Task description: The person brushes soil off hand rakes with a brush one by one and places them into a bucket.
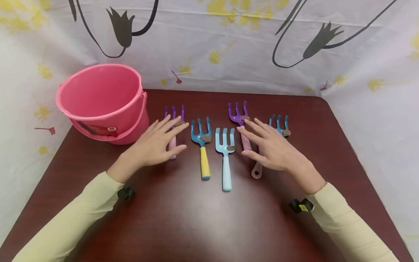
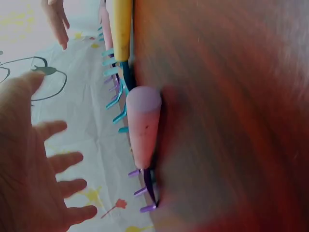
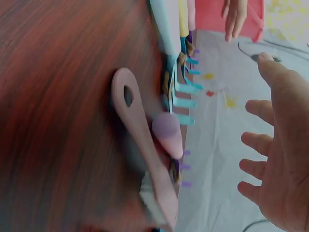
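Observation:
My left hand (image 1: 158,143) hovers, fingers spread, over a purple hand fork with a pink handle (image 1: 172,145). Over a second purple hand fork (image 1: 238,118) and a pinkish brush (image 3: 140,116) hangs my right hand (image 1: 271,147), also spread. It hides much of both tools in the head view; the brush's pale bristles show in the right wrist view. Between the hands lie a blue hand fork with a yellow handle (image 1: 204,162) and a light blue hand fork (image 1: 226,171). Beyond the right fingers, blue tines (image 1: 279,123) stick out, their handle hidden. Neither hand holds anything.
A pink bucket (image 1: 131,127) with its handle hanging down stands at the table's back left. The dark wooden table (image 1: 209,225) has a patterned white cloth (image 1: 203,43) behind it and along its sides.

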A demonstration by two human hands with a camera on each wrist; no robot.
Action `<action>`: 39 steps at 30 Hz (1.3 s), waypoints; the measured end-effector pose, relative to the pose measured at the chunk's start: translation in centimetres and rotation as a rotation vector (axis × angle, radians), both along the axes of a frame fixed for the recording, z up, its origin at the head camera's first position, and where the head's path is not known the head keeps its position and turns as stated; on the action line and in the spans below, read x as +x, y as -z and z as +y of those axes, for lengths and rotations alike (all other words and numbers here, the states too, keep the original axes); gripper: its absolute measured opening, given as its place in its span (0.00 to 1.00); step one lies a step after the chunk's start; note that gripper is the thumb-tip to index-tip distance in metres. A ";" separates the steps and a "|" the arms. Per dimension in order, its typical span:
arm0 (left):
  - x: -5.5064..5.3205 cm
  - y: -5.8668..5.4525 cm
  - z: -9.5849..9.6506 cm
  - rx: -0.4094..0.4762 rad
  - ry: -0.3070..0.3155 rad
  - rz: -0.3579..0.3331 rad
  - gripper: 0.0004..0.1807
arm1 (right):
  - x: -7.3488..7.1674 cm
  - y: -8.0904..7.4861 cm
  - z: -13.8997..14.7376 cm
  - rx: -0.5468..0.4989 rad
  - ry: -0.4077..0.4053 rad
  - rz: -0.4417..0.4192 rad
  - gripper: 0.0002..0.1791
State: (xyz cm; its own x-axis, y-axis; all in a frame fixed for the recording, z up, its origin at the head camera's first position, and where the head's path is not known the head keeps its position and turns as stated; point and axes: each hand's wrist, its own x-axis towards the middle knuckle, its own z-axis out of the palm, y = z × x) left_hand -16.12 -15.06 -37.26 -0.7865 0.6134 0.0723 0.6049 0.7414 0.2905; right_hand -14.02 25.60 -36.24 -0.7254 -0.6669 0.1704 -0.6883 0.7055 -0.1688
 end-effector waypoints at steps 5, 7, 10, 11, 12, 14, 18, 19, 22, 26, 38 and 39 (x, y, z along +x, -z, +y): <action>0.8 0.6 0.4 0.101 -0.112 -0.041 0.45 | -1.2 0.5 3.1 -0.085 0.119 -0.011 0.35; 1.0 0.9 0.6 0.140 -0.164 -0.057 0.46 | -1.5 0.7 4.7 -0.124 0.224 -0.057 0.34; 1.4 1.1 0.8 0.154 -0.251 -0.067 0.46 | -1.6 1.0 6.9 -0.171 0.404 -0.138 0.31; 1.4 1.1 0.8 0.151 -0.278 -0.073 0.45 | -1.5 1.1 7.4 -0.187 0.457 -0.163 0.29; 1.5 1.1 0.8 0.144 -0.305 -0.083 0.45 | -1.4 1.2 7.9 -0.196 0.507 -0.184 0.27; 1.7 1.0 0.7 0.129 -0.348 -0.103 0.45 | -1.1 1.4 8.5 -0.199 0.586 -0.221 0.23; 1.9 0.8 0.6 0.108 -0.387 -0.129 0.45 | -0.2 1.6 8.3 -0.191 0.644 -0.262 0.18; 2.0 0.8 0.6 0.106 -0.391 -0.129 0.45 | 0.0 1.5 7.9 -0.194 0.639 -0.254 0.18; 2.1 0.9 0.5 0.097 -0.395 -0.121 0.45 | 0.5 1.3 6.3 -0.200 0.611 -0.203 0.16; 2.0 1.1 0.5 0.087 -0.394 -0.102 0.45 | 1.1 1.1 3.7 -0.171 0.598 -0.178 0.17; 1.8 1.2 0.9 0.016 -0.222 -0.052 0.41 | 1.8 1.8 0.1 0.069 0.687 -0.439 0.26; 1.8 1.2 0.9 0.012 -0.204 -0.049 0.40 | 1.8 1.8 0.1 0.072 0.693 -0.456 0.25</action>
State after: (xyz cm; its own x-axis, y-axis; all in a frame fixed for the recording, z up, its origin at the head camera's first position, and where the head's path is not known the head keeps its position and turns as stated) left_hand -14.34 -14.12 -38.41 -0.8970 0.4405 0.0379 0.4278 0.8432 0.3255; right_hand -12.22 25.70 -38.04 -0.9633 -0.0418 -0.2653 0.0310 0.9640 -0.2642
